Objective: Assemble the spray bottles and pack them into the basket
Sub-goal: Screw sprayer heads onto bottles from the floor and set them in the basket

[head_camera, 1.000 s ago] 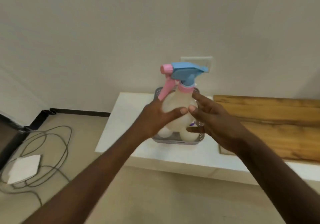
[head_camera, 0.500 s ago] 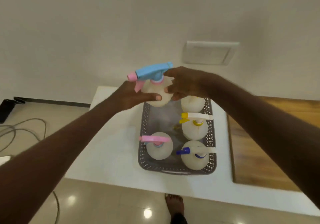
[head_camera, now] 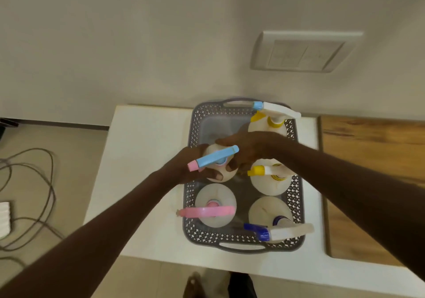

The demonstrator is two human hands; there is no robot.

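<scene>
A grey perforated basket (head_camera: 190, 210) stands on the white table. Both hands hold a white spray bottle with a blue head and pink nozzle (head_camera: 216, 158) over the basket's left middle space. My left hand (head_camera: 184, 166) grips its body from the left. From the right, my right hand (head_camera: 248, 148) clasps it near the neck. In the basket stand a pink-headed bottle (head_camera: 213, 208) front left, a blue-nozzled bottle (head_camera: 271, 219) front right, a yellow-nozzled bottle (head_camera: 271, 180) middle right and a white-headed bottle (head_camera: 271, 118) back right.
The white table (head_camera: 142, 159) ends close to the basket on the left and front. A wooden board (head_camera: 372, 182) lies to the right. Cables (head_camera: 30, 194) trail on the floor at left. A wall switch plate (head_camera: 303, 51) sits above. A foot (head_camera: 194, 286) shows below the table edge.
The held bottle has come down from above the basket's back rim into its left middle space. The view has tilted down and closer over the basket.
</scene>
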